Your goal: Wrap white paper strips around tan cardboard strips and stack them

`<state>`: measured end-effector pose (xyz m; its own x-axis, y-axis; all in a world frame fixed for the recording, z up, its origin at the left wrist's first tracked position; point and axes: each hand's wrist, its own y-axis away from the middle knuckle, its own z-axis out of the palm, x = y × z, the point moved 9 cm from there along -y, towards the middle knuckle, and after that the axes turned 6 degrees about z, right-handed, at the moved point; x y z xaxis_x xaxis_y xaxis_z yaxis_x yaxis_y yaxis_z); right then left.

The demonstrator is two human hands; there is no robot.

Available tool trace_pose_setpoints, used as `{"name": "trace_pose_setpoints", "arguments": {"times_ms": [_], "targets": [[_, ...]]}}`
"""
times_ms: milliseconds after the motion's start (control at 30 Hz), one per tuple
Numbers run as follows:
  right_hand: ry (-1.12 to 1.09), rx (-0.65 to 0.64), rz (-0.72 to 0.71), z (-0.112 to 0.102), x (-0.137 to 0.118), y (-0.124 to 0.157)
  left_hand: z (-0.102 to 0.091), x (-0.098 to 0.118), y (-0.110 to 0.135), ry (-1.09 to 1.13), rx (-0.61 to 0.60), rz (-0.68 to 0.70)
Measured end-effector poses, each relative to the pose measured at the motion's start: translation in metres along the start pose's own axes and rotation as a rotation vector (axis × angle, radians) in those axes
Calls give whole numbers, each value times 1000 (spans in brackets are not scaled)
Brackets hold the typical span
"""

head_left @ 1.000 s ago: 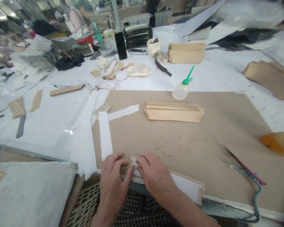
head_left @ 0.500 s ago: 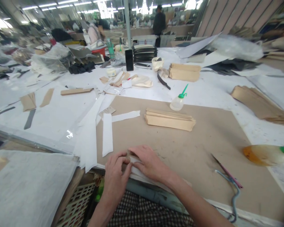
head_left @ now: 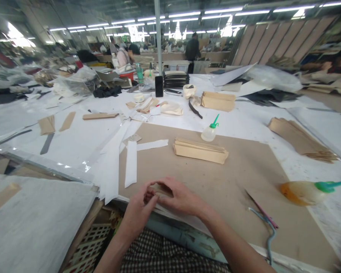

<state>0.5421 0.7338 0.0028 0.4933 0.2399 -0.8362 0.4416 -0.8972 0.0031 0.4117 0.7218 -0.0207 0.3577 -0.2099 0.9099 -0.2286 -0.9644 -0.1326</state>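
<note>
Close together at the front edge of the table are my left hand (head_left: 139, 208) and my right hand (head_left: 180, 198). Both have bent fingers, and the thumbs and fingertips nearly meet. Whatever is pinched between them is mostly hidden and too small to name. Beneath them lies a large brown sheet (head_left: 204, 185). A white strip (head_left: 131, 165) rests on it just beyond my left hand, with another white strip (head_left: 153, 144) lying crosswise behind. Farther back on the sheet is a stack of tan strips (head_left: 199, 152).
A small clear bottle with a green spout (head_left: 208, 133) stands behind the tan stack. On the right lie scissors with blue-wrapped handles (head_left: 269, 231) and a bottle of amber liquid (head_left: 298, 192). Long white strips (head_left: 112, 170) overhang the edge at left. More tan pieces (head_left: 299, 138) lie far right.
The view has tilted up slightly. My hands remain together at the edge, fingers more curled, and the white piece seen under my right hand before is now hidden.
</note>
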Motion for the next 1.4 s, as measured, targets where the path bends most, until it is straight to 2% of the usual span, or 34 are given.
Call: {"name": "trace_pose_setpoints", "arguments": {"times_ms": [133,233,300,400,467,567,700,900,1100,1200,1300,1400], "targets": [[-227,-36,169,-5,4,18,-2,10,-6,305,-35,-62],[-496,8,278,-8,3,34,-9,27,-6,284,-5,-38],[-664,50,325,-9,2,43,-13,50,-2,124,31,97],[-798,91,331,-8,-2,52,-14,95,14,-203,133,444],[-818,115,304,-9,-6,56,-8,115,27,-373,191,625],[-721,169,245,-15,-14,60,3,127,37,-534,215,762],[-507,218,115,-24,-31,66,8,138,43,-638,249,854],[-281,300,-8,-24,-43,73,16,147,48,-750,294,881],[-195,312,-4,-17,-40,78,20,149,50,-769,334,886],[-247,350,48,-19,-34,79,18,149,48,-754,367,878],[-390,359,163,-19,-23,79,16,145,45,-733,373,846],[-574,327,290,-14,-9,78,11,134,38,-617,323,732]]}}
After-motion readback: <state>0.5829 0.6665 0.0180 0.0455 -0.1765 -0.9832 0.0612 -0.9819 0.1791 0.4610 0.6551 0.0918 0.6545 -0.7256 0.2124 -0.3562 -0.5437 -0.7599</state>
